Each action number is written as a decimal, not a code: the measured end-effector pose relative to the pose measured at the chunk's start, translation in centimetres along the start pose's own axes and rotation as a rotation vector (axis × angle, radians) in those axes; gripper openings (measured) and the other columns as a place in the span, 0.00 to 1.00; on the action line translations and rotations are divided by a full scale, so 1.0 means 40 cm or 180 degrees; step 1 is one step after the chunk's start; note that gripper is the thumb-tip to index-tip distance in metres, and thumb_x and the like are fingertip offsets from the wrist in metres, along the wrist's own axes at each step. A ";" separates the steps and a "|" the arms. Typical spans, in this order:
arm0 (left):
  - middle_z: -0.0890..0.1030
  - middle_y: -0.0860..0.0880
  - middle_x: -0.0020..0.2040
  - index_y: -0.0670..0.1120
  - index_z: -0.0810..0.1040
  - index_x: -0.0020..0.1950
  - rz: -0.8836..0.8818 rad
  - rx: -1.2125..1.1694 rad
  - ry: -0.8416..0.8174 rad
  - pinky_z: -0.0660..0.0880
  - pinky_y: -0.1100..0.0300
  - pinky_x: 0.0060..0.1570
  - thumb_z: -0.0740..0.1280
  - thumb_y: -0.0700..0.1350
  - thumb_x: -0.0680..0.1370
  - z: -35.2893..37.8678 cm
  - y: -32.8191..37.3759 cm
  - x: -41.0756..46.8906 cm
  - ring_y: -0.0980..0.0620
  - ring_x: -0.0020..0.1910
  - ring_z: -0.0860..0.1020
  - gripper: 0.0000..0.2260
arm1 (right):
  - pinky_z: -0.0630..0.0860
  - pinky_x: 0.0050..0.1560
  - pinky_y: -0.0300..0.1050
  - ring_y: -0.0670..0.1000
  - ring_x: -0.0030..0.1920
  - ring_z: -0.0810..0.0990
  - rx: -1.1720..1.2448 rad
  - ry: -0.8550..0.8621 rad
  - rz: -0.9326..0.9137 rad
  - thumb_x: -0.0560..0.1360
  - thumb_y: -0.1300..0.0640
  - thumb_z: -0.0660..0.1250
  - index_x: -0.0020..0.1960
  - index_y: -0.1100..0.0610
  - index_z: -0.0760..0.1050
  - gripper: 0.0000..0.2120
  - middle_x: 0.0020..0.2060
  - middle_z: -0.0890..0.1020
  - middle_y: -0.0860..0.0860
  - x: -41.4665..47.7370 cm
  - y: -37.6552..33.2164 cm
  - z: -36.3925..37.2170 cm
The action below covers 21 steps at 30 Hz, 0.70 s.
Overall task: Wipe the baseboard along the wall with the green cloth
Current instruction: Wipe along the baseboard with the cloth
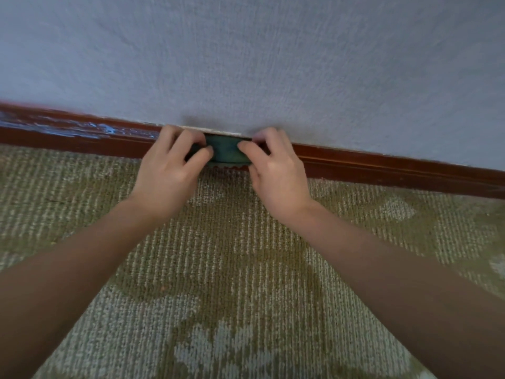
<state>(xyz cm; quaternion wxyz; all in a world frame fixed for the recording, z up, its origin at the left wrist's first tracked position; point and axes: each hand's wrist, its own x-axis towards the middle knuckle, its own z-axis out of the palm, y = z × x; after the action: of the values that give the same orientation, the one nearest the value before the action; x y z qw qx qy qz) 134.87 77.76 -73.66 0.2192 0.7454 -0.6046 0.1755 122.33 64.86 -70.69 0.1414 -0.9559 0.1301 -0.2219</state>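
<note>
A folded green cloth (225, 152) lies flat against the dark red-brown wooden baseboard (382, 168) at the foot of the wall. My left hand (170, 170) grips the cloth's left end, fingers curled over its top and thumb on its face. My right hand (273, 166) grips the right end the same way. The cloth's scalloped lower edge touches the carpet. Left of my hands the baseboard shows wet, shiny streaks (90, 128).
A pale textured wall (246, 64) rises above the baseboard. A beige and olive patterned carpet (232, 269) covers the floor under my arms. The baseboard runs on to both frame edges.
</note>
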 end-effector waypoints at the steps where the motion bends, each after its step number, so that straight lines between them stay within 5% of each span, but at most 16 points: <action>1: 0.80 0.35 0.46 0.32 0.80 0.45 -0.0033 0.0004 -0.0004 0.73 0.48 0.35 0.66 0.25 0.69 -0.005 -0.008 -0.006 0.42 0.44 0.67 0.08 | 0.77 0.25 0.50 0.63 0.42 0.77 0.0006 -0.0044 -0.0068 0.61 0.77 0.71 0.47 0.68 0.80 0.15 0.41 0.78 0.65 0.005 -0.006 0.004; 17: 0.80 0.35 0.45 0.31 0.80 0.45 0.0419 0.0113 -0.0045 0.71 0.50 0.37 0.64 0.26 0.72 0.001 -0.009 0.012 0.42 0.44 0.68 0.07 | 0.77 0.25 0.50 0.62 0.42 0.78 -0.0137 -0.0232 -0.0128 0.61 0.77 0.71 0.47 0.68 0.80 0.16 0.41 0.78 0.64 -0.009 0.015 -0.016; 21: 0.80 0.35 0.46 0.32 0.80 0.45 0.0781 0.0320 -0.0122 0.71 0.52 0.38 0.58 0.29 0.76 -0.001 -0.006 0.024 0.39 0.40 0.76 0.10 | 0.76 0.24 0.50 0.63 0.42 0.77 -0.0292 -0.0215 -0.0117 0.60 0.78 0.71 0.46 0.69 0.79 0.16 0.40 0.78 0.65 -0.012 0.020 -0.020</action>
<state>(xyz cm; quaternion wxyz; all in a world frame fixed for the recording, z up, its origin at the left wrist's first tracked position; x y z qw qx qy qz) 135.30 77.02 -73.16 0.1468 0.6791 -0.6857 0.2168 121.41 64.08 -70.45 0.0977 -0.9706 0.1177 -0.1859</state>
